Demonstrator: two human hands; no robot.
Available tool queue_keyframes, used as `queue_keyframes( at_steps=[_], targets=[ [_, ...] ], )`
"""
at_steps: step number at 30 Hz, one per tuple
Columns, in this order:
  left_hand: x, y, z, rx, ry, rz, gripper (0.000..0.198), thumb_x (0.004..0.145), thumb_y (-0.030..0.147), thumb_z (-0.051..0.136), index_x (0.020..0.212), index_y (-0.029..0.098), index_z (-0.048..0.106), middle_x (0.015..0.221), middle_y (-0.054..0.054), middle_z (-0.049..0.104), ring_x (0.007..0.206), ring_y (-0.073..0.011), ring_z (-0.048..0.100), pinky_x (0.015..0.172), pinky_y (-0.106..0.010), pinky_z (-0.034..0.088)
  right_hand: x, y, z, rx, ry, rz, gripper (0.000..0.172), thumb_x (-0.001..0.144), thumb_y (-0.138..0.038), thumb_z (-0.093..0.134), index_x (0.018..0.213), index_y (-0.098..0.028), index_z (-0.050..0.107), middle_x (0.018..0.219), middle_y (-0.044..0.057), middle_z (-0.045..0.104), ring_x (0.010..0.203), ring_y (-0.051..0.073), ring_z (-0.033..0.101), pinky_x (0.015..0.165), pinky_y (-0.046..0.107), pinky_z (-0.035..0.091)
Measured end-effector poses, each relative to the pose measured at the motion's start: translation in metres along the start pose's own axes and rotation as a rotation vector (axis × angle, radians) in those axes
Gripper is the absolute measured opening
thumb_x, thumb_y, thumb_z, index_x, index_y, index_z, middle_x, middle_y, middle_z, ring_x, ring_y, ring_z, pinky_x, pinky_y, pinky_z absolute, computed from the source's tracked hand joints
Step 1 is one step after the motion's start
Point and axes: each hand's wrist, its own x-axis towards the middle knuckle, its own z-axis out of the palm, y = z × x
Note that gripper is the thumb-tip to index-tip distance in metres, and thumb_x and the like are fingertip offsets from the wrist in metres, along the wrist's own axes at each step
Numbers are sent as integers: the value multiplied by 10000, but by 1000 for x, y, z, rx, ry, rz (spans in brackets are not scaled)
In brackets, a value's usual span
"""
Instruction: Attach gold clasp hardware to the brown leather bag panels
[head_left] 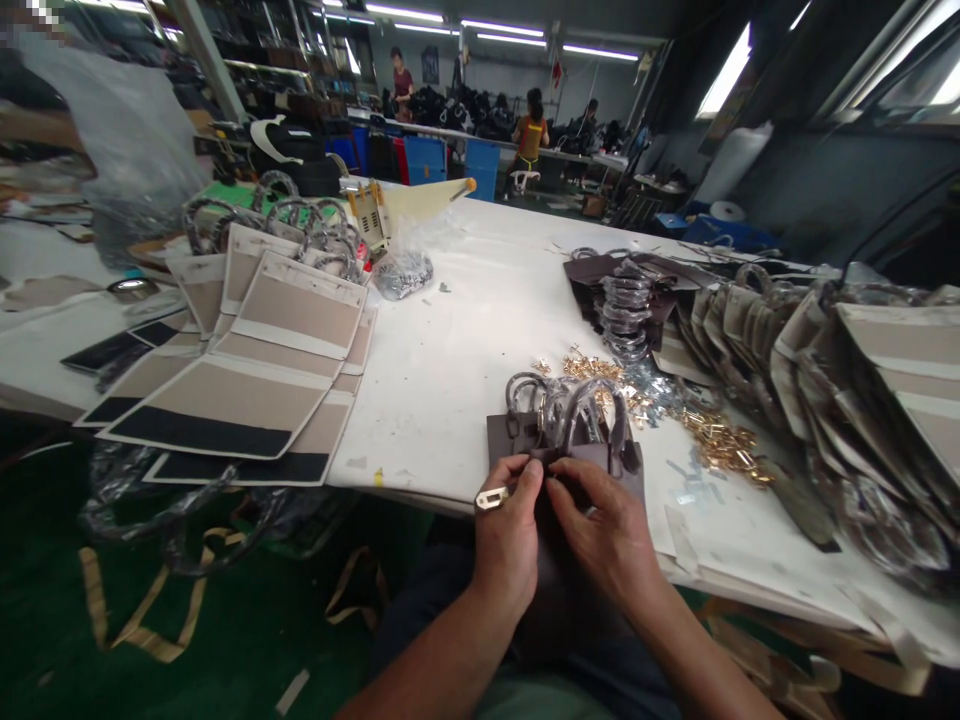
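A dark brown bag piece (pixel 630 470) with plastic-wrapped handles (pixel 596 400) lies over the table's front edge. My left hand (pixel 510 520) is closed on its upper edge, thumb pressed to the fingers. A gold metal fitting (pixel 491 499) sits at that hand's index finger. Right beside it, my right hand (pixel 600 510) is closed in a pinch at the same edge; whatever small part is between its fingertips is too small to make out. Behind the bag piece lie gold metal fittings (pixel 720 442) and silvery ones (pixel 649 395).
Beige panels with dark bands (pixel 285 320) are stacked at the left, overhanging the white table (pixel 442 390). More panels (pixel 795 350) and wrapped handles (pixel 626 310) crowd the right. A plastic-wrapped bundle (pixel 405 272) lies farther back. People (pixel 531 130) are in the background.
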Motion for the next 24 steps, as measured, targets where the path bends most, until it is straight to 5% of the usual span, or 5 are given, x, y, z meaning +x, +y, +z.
queue_keyframes(
  at_steps=[7,12,17,24],
  targets=[
    [-4,10,-7,275,-80,143,227,927,432,686,972,217,741,965,-18,740,946,-186,658,890,-279,485,7,-3,-2,97,-17,187,152,933,-350,662,1037,-246,704,957,34,760,848,216,725,757,322,583],
    [-5,16,-11,302,-106,109,282,919,477,684,984,212,754,952,-36,749,901,-202,670,817,-281,500,4,-7,2,215,61,339,235,871,-436,740,946,-215,706,872,51,757,766,228,722,704,329,590],
    [-3,15,-11,258,-113,55,307,914,494,685,1028,215,745,1040,-43,759,994,-218,680,895,-294,505,-2,-9,4,299,76,286,173,926,-375,683,996,-242,770,984,48,778,881,229,730,815,341,592],
    [19,1,-8,192,-14,-11,414,778,525,802,1031,207,724,1020,-37,763,991,-244,697,906,-333,546,17,-11,17,284,104,182,128,913,-231,674,906,-260,798,831,-10,756,793,184,708,789,288,572]
  ],
)
